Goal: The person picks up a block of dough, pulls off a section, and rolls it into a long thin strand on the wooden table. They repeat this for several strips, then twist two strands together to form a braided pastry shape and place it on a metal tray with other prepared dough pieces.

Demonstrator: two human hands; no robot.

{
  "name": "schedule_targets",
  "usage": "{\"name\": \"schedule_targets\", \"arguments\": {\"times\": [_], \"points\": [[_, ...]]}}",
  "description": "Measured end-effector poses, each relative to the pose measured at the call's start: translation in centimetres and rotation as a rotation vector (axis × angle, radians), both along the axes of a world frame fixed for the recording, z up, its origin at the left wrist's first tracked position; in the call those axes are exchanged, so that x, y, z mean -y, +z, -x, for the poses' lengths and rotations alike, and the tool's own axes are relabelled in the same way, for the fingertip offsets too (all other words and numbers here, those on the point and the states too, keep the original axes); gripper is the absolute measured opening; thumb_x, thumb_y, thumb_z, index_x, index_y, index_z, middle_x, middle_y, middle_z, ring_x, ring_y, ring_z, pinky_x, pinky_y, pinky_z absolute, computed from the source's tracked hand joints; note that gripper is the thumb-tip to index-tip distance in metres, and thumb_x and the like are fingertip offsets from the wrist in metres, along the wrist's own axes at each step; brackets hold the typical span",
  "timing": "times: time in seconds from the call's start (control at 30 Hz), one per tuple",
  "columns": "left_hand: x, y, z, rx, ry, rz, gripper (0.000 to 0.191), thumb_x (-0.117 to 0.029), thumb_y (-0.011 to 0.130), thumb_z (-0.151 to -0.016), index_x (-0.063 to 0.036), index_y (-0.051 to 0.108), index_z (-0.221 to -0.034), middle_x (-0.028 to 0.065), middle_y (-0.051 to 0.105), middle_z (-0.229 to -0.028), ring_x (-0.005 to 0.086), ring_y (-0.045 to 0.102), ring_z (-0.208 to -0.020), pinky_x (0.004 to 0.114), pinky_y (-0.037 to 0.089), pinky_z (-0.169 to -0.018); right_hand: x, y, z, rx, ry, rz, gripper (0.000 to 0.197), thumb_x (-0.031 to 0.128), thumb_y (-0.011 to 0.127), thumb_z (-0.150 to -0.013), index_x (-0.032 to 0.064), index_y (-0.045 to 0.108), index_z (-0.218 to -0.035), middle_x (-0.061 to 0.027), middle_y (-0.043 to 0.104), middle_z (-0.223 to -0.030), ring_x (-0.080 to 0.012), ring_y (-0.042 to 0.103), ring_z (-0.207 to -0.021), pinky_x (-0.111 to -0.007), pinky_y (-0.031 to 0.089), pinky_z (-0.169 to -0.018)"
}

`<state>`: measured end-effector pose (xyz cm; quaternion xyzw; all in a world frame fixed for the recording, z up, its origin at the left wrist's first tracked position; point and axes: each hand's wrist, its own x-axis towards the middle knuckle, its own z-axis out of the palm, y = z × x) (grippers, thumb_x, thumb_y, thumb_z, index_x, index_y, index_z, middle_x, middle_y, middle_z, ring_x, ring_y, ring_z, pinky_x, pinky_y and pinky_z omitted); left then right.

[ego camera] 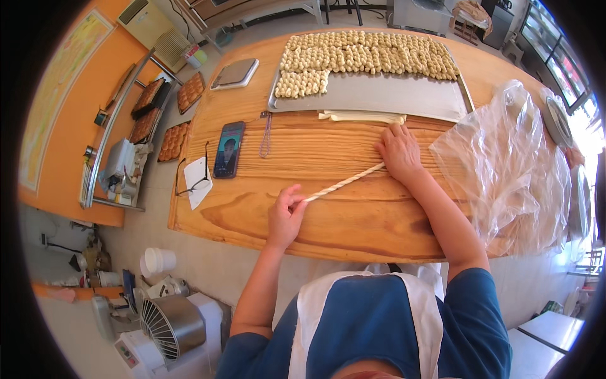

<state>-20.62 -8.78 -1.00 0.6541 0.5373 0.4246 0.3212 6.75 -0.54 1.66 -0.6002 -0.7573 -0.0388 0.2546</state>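
Note:
A twisted rope of pale dough (344,183) runs slantwise over the wooden table between my hands. My left hand (287,213) pinches its lower left end between thumb and fingers. The other end lies under or in my right hand (400,149), whose palm faces down; its exact hold is hidden. Just beyond my right fingertips, several flat dough strips (362,117) lie together along the near edge of a metal baking tray (393,94). Small twisted dough pieces (369,52) stand in tight rows on the tray's far part, with a shorter row at its left.
Clear plastic sheeting (511,175) covers the table's right side. On the left are a smartphone (229,149), eyeglasses (201,184) on white paper, a beaded cord (265,137) and a kitchen scale (235,74). Trays of browned buns (174,141) stand beyond the left edge; a dough mixer (175,327) is lower left.

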Motion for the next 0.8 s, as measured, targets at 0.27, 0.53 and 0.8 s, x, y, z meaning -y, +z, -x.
{"name": "schedule_targets", "arguments": {"times": [0.27,0.53,0.8], "points": [[0.1,0.0,0.4,0.061,-0.033,0.071,0.036,0.001,0.062,-0.074,-0.0042,0.052,-0.108,0.0011,0.063,-0.077,0.0039,0.045,-0.055,0.018,0.039,-0.053,11.7,-0.3,-3.7,0.086,0.223,0.162,0.047,0.016,0.054,-0.078,-0.0012,0.044,-0.120,-0.0169,0.043,-0.126,-0.0304,0.037,-0.120,-0.040,0.029,-0.099],[0.1,0.7,0.3,0.002,-0.078,0.080,0.037,0.003,0.062,-0.072,-0.0033,0.052,-0.108,0.0014,0.062,-0.079,0.0035,0.042,-0.055,0.017,0.038,-0.053,10.5,0.1,-4.3,-0.102,0.171,0.053,0.014,0.005,0.055,-0.068,0.0035,0.060,-0.081,-0.0093,0.059,-0.083,-0.0290,0.054,-0.080,-0.039,0.043,-0.071],[0.1,0.5,0.3,0.006,-0.053,0.087,0.038,0.004,0.062,-0.073,-0.0025,0.051,-0.109,0.0013,0.061,-0.079,0.0023,0.041,-0.057,0.016,0.036,-0.053,7.8,0.0,-4.4,-0.141,0.170,0.114,0.014,0.018,0.064,-0.072,0.0051,0.058,-0.073,-0.0085,0.054,-0.074,-0.0284,0.052,-0.075,-0.037,0.043,-0.065]]}}
